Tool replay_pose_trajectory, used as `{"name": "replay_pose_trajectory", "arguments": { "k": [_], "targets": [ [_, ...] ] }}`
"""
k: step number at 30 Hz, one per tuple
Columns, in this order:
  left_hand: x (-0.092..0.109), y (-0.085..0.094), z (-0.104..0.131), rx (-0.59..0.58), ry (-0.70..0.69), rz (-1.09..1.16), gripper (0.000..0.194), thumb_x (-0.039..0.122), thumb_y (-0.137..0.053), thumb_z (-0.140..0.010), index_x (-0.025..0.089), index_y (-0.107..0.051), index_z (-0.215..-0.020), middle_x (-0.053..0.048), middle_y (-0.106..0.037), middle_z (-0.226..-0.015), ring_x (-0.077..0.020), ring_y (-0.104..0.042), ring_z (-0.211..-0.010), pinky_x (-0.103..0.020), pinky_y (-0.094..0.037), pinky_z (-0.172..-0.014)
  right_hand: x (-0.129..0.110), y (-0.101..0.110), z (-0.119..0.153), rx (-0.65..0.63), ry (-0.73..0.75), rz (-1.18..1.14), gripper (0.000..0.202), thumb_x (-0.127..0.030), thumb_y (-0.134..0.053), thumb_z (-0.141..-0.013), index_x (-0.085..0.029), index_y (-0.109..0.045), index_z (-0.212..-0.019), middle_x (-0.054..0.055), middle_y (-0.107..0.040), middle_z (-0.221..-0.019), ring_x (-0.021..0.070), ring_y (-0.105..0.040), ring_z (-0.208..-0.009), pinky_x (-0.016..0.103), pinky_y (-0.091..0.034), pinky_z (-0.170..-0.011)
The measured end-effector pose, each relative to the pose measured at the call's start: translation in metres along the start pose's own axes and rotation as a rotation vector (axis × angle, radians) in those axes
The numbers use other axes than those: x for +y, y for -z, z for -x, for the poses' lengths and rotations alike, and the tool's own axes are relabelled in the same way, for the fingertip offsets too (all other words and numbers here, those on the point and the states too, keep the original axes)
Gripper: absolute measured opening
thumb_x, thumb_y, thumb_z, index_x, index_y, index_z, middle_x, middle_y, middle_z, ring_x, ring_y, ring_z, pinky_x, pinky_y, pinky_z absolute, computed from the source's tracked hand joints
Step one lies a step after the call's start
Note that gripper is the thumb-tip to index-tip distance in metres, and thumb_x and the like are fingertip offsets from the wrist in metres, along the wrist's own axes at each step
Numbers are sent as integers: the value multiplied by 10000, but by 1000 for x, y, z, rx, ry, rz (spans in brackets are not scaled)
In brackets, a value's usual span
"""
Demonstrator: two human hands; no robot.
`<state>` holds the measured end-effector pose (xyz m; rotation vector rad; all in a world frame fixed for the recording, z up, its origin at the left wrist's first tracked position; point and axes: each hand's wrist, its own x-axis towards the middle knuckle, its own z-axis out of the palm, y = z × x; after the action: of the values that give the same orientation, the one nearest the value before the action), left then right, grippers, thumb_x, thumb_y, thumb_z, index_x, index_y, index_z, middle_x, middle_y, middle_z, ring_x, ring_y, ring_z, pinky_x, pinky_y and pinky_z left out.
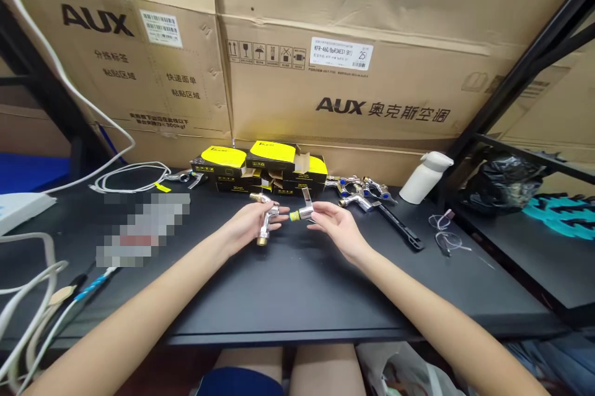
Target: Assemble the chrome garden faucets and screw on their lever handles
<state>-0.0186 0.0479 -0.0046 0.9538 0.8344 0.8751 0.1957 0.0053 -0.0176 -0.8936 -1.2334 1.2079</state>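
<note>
My left hand grips a chrome tap body with brass-coloured threaded ends, one end pointing down. Across a small gap, my right hand pinches a chrome tap handle by its round base. Its flat lever stands up, and a yellow and blue-green insert sticks out toward the tap body. The two parts are apart, both held above the black table. Parts of the left fingers are hidden behind the tap body.
Black-and-yellow boxes are stacked behind my hands. Several chrome taps, a black wrench-like tool and a white bottle are on the right. Left lie a blurred-out object and white cables. Large cardboard cartons stand behind.
</note>
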Motion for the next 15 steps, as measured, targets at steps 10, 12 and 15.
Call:
{"name": "replay_pose_trajectory", "arguments": {
  "k": [10,12,15],
  "targets": [
    [-5,-13,8,-133,-2,-78,289,431,-585,-851,153,-565,-929,-134,-655,-1169,-235,-677,-977,-327,-521,-850,-3,-1,4,-59,-21,45,377,-301,-798,-632,-172,-666,-961,66,-709,-990,202,-682,-879,383,-557,-854],
    [-6,-14,9,-139,1,-114,322,463,-570,-850,154,-561,-939,-139,-663,-1151,-234,-680,-967,-328,-523,-843,-4,0,4,-75,-32,51,377,-300,-804,-624,-169,-668,-950,68,-710,-986,198,-679,-871,376,-564,-829],
    [-9,-15,10,-146,-30,-197,375,508,-551,-845,162,-564,-988,-129,-665,-1146,-230,-685,-941,-315,-530,-796,-4,1,4,-90,-31,66,382,-319,-794,-636,-167,-670,-964,74,-706,-986,198,-666,-876,350,-579,-749]
  ]
}}
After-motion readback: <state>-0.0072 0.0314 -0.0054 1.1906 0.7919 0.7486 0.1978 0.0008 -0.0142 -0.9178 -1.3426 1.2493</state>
